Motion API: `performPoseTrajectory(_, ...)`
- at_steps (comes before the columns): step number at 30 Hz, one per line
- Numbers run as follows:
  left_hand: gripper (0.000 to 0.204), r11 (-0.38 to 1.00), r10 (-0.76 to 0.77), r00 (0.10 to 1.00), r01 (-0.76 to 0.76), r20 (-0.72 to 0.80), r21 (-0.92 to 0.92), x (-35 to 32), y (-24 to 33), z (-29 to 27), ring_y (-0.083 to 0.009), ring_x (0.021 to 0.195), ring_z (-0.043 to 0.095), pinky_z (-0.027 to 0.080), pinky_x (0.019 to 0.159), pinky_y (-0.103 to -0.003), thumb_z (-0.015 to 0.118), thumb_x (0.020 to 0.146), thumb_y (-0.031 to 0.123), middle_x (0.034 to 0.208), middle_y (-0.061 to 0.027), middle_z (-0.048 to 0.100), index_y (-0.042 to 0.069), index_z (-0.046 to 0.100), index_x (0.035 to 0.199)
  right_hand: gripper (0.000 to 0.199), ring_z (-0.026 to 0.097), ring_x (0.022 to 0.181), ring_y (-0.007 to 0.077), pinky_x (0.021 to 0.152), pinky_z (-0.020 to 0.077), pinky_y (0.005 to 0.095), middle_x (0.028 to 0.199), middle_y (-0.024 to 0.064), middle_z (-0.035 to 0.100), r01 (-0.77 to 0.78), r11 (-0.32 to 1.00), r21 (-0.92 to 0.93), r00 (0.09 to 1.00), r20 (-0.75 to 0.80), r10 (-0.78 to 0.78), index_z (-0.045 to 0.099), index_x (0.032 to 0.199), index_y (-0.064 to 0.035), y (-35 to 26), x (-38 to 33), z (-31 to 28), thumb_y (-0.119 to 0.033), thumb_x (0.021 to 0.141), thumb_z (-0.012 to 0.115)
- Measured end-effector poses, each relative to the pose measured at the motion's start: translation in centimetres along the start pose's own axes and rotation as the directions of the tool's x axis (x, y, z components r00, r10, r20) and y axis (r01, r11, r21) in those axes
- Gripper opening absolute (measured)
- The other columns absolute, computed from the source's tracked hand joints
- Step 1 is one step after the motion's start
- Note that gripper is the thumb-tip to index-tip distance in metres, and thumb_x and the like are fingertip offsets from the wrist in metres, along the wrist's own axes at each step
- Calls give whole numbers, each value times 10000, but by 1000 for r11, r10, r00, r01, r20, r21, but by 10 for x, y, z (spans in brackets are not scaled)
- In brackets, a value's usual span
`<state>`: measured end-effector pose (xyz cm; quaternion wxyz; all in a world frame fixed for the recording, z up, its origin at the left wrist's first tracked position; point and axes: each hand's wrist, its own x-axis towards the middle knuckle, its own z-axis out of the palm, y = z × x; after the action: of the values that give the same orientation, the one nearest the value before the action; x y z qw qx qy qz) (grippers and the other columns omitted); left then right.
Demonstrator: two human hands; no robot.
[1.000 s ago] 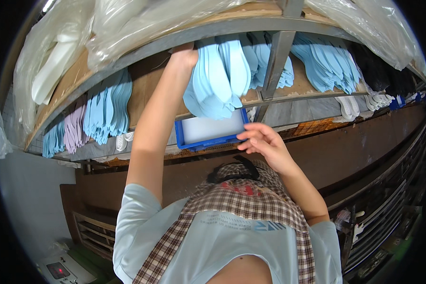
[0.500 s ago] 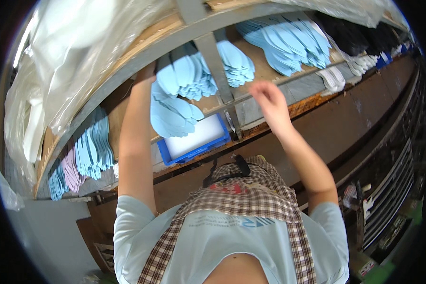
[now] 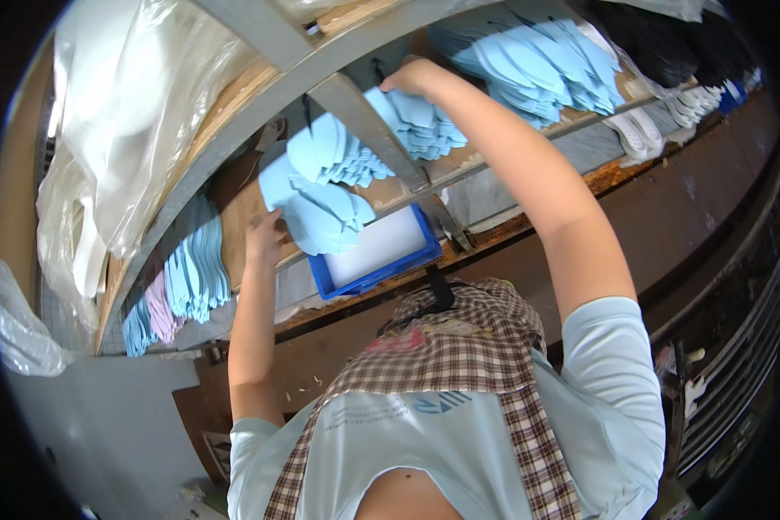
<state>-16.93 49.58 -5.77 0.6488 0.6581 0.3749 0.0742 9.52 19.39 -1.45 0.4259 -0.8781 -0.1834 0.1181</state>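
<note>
Fanned stacks of light-blue insoles lie on the shelf. My right hand [image 3: 416,78] reaches over to the upper end of one insole stack [image 3: 420,117], right of the grey metal post. Its fingers are pressed together at that stack's corner. My left hand [image 3: 264,237] is beside the lower left insole bundle [image 3: 316,217], fingers apart and slightly bent, with nothing visible in them. Just above that bundle lies another insole stack [image 3: 329,147]. A blue tray [image 3: 377,280] with a white inside sits at the shelf's front edge, partly under the bundle.
Grey metal posts [image 3: 364,126] divide the shelf. A larger light-blue stack [image 3: 537,69] and white sole-shaped pieces [image 3: 637,134] lie on the right. Blue and lilac pieces [image 3: 159,308] stand at far left. Clear plastic wrap [image 3: 139,130] covers things above.
My right hand has moved up and left from in front of the shelf onto an insole stack. My left hand has drawn back from deep in the shelf to beside the lower bundle.
</note>
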Motion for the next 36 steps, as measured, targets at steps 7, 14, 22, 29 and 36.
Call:
performPoseTrajectory(7,212,953,-147,988,130,-41,-274,46,-14,-14,-159,774,447,417,694,-287,651,814,230,817,-35,461,83,544,923,580,566,1007,310,829,465,392,1107,198,587,-48,975,216,974,226,-2,597,1095,9,15,24,-7,-340,656,750)
performPoseTrajectory(14,353,955,-181,981,159,-64,-250,62,10,-3,-181,786,554,477,639,-306,701,777,306,898,-61,569,54,543,967,342,589,824,240,704,475,357,916,149,632,50,964,260,998,33,-61,667,853,-12,1,30,-6,-256,617,706)
performPoseTrajectory(22,824,995,68,977,-81,-202,-59,19,29,53,-316,1072,520,482,835,-498,769,697,147,1258,-190,419,39,195,1278,528,555,961,204,850,447,326,1068,108,602,-92,818,568,991,129,23,536,1169,-32,-11,13,-21,-234,719,723)
performPoseTrajectory(29,814,985,145,969,-161,-199,-67,37,26,53,-302,1036,526,496,779,-461,758,651,65,1161,-189,476,39,206,1250,510,561,944,205,837,454,327,1052,109,606,-43,772,634,999,44,20,540,1155,-29,-10,35,-23,-229,721,717)
performPoseTrajectory(36,812,986,36,975,-71,-220,-153,39,28,56,-312,977,575,525,756,-468,753,649,10,1121,-181,521,42,218,1259,491,568,927,206,825,461,328,1037,109,609,-24,747,664,1000,17,18,543,1141,-27,-12,36,-34,-224,723,711)
